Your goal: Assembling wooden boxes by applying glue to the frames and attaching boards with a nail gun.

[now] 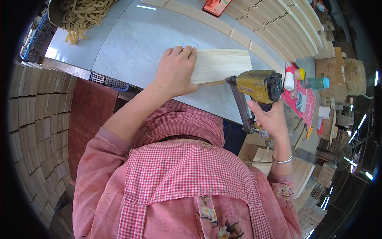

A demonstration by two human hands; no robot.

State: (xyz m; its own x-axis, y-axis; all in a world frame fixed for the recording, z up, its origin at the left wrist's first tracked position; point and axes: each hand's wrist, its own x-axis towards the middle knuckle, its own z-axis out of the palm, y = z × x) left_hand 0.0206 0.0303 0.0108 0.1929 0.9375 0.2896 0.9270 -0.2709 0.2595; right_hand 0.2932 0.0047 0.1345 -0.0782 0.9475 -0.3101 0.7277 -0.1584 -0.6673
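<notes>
A pale wooden board (225,65) lies on the light grey tabletop (131,44) in front of me. My left hand (177,71) is closed over the board's left end, fingers at the far edge and thumb at the near one. In my right hand (271,119) is a yellow and black nail gun (256,87), gripped by its handle. The gun's nose is beside the near right corner of the board; whether it touches the wood I cannot tell. A hose fitting hangs below the handle.
Long pale wooden strips (274,28) are stacked at the far right, near a red phone (216,6). A bin of tan straps (85,16) stands far left. Wooden blocks (36,131) are piled at my left. A teal bottle (316,83) stands on the right.
</notes>
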